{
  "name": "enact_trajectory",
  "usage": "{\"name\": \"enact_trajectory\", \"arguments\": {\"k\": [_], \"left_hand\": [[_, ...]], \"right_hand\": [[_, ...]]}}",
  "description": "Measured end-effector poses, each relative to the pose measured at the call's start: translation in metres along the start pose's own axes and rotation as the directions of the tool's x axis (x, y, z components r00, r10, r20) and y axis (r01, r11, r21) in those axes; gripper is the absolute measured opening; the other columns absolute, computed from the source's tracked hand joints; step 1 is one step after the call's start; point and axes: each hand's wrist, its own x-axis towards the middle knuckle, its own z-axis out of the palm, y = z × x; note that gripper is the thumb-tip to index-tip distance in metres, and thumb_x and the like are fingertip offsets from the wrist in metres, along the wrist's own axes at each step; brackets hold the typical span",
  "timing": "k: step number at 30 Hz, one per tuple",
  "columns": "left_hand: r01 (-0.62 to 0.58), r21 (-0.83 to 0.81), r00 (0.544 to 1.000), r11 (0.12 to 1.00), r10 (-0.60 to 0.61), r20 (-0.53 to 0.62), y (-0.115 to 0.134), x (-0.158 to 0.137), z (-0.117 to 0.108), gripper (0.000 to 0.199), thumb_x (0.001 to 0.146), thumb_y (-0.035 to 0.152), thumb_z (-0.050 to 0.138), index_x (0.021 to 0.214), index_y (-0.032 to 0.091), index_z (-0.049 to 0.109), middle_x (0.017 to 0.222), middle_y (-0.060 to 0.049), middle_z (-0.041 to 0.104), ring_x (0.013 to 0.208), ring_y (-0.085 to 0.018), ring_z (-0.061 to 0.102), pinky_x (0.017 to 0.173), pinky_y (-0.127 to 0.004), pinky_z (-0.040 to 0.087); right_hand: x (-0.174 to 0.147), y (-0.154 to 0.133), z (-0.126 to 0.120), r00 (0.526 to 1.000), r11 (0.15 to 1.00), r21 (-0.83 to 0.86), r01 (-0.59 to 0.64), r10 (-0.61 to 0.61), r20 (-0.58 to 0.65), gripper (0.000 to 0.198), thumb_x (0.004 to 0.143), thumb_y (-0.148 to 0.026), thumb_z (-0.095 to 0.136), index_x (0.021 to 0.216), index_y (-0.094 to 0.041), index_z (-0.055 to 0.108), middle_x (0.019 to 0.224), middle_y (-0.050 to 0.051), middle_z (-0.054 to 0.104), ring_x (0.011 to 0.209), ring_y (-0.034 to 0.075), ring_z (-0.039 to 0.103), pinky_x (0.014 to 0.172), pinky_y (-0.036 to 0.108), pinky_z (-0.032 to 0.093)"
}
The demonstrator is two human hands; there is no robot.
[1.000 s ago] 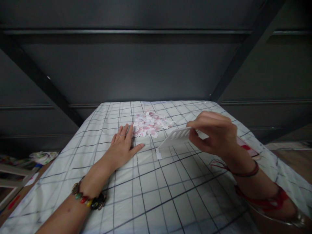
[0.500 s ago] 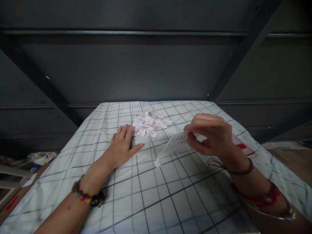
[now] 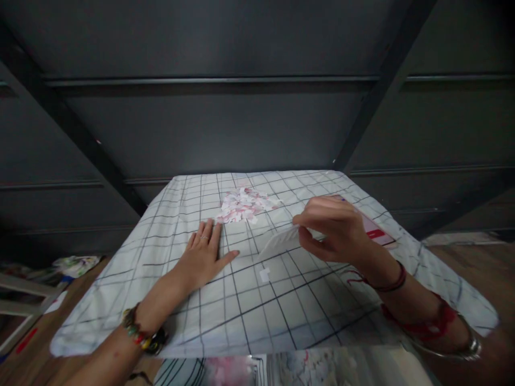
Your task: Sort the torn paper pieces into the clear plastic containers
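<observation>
My left hand lies flat on the checked cloth, fingers spread, beside a pile of torn white and pink paper scraps. Between the thumb and fingers of my right hand is a thin white flat piece with a row of slots; its exact kind is unclear. It slants down to the left, its low end near the cloth. Just below that end, a single white paper scrap rests on the cloth.
A pink flat thing with a red patch lies partly behind my right hand. The table stands against a dark panelled wall. A pale slatted frame stands at the left, and printed fabric shows below the table's near edge.
The paper scrap that was at the low end of the slotted piece now lies apart from it on the cloth. My view has shifted, showing the table's near edge.
</observation>
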Motion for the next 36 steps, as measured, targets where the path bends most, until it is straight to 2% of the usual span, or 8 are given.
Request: {"name": "enact_trajectory", "arguments": {"k": [2, 6, 11, 19, 24, 29, 33, 36], "left_hand": [[-0.01, 0.017, 1.0, 1.0, 0.009, 0.026, 0.0, -0.017, 0.001, 0.087, 0.082, 0.068, 0.027, 0.141, 0.004, 0.021, 0.146, -0.021, 0.015, 0.134, -0.035, 0.009, 0.105, -0.049, 0.021], [-0.056, 0.042, 0.998, 0.998, 0.056, -0.003, 0.003, -0.049, 0.0, 0.087, 0.082, 0.068, 0.025, 0.14, 0.004, 0.022, 0.146, -0.021, 0.013, 0.134, -0.033, 0.009, 0.104, -0.049, 0.022], [-0.071, 0.03, 0.997, 0.997, 0.069, 0.044, 0.016, -0.07, -0.002, 0.091, 0.08, 0.071, 0.024, 0.141, 0.004, 0.019, 0.146, -0.021, 0.012, 0.134, -0.033, 0.009, 0.105, -0.051, 0.019], [-0.15, -0.003, 0.985, 0.989, 0.149, 0.083, 0.044, -0.072, -0.007, 0.088, 0.08, 0.071, 0.027, 0.142, 0.009, 0.02, 0.146, -0.019, 0.011, 0.134, -0.032, 0.008, 0.105, -0.052, 0.019], [-0.186, -0.025, 0.978, 0.982, 0.187, 0.093, 0.05, -0.071, -0.007, 0.087, 0.08, 0.07, 0.029, 0.142, 0.009, 0.021, 0.146, -0.019, 0.013, 0.134, -0.032, 0.007, 0.105, -0.052, 0.018], [-0.191, -0.03, 0.977, 0.981, 0.193, 0.097, 0.056, -0.071, -0.007, 0.088, 0.08, 0.071, 0.026, 0.142, 0.009, 0.02, 0.147, -0.018, 0.013, 0.135, -0.032, 0.007, 0.105, -0.051, 0.017], [-0.151, -0.028, 0.981, 0.988, 0.154, 0.122, 0.058, -0.067, -0.011, 0.089, 0.081, 0.071, 0.023, 0.141, 0.007, 0.02, 0.147, -0.018, 0.011, 0.135, -0.033, 0.005, 0.105, -0.052, 0.017], [-0.075, -0.022, 0.993, 0.997, 0.077, 0.094, 0.051, -0.053, -0.015, 0.088, 0.081, 0.07, 0.024, 0.141, 0.006, 0.021, 0.147, -0.019, 0.012, 0.134, -0.035, 0.008, 0.104, -0.053, 0.019]], "right_hand": [[-0.003, -0.004, -0.003, 1.0, 1.0, 0.006, 0.017, -0.017, 0.009, 0.009, 0.07, -0.012, 0.048, 0.07, -0.018, 0.054, 0.056, -0.004, 0.045, 0.055, 0.011, 0.039, 0.054, 0.026, 0.029], [-0.012, -0.01, -0.009, 1.0, 0.997, 0.073, 0.006, -0.008, 0.027, 0.01, 0.07, -0.012, 0.047, 0.068, -0.019, 0.053, 0.055, -0.004, 0.043, 0.053, 0.01, 0.037, 0.052, 0.026, 0.028], [-0.021, -0.019, -0.018, 1.0, 0.997, 0.075, -0.007, 0.005, 0.023, 0.01, 0.071, -0.011, 0.047, 0.072, -0.019, 0.053, 0.057, -0.003, 0.048, 0.055, 0.01, 0.041, 0.054, 0.026, 0.032], [-0.03, -0.042, -0.047, 1.0, 0.999, 0.023, 0.023, -0.024, 0.02, 0.012, 0.07, -0.009, 0.047, 0.07, -0.02, 0.051, 0.053, -0.004, 0.048, 0.051, 0.009, 0.042, 0.048, 0.025, 0.033], [-0.043, -0.055, -0.067, 0.999, 1.0, 0.027, 0.003, -0.004, 0.047, 0.014, 0.07, -0.007, 0.047, 0.073, -0.021, 0.05, 0.053, -0.003, 0.048, 0.052, 0.011, 0.045, 0.047, 0.026, 0.035], [-0.049, -0.065, -0.082, 0.998, 0.997, -0.077, -0.006, 0.01, 0.054, 0.015, 0.072, -0.008, 0.047, 0.075, -0.022, 0.049, 0.052, -0.004, 0.048, 0.05, 0.011, 0.048, 0.045, 0.026, 0.036], [-0.045, -0.058, -0.082, 1.0, 0.981, -0.195, -0.003, 0.005, 0.013, 0.013, 0.074, -0.01, 0.049, 0.078, -0.023, 0.051, 0.054, -0.004, 0.051, 0.05, 0.011, 0.048, 0.047, 0.027, 0.037], [-0.037, -0.04, -0.068, 0.994, 0.956, -0.277, -0.091, 0.105, 0.035, 0.01, 0.077, -0.014, 0.047, 0.075, -0.021, 0.055, 0.058, -0.001, 0.056, 0.056, 0.013, 0.051, 0.054, 0.028, 0.041]]}}
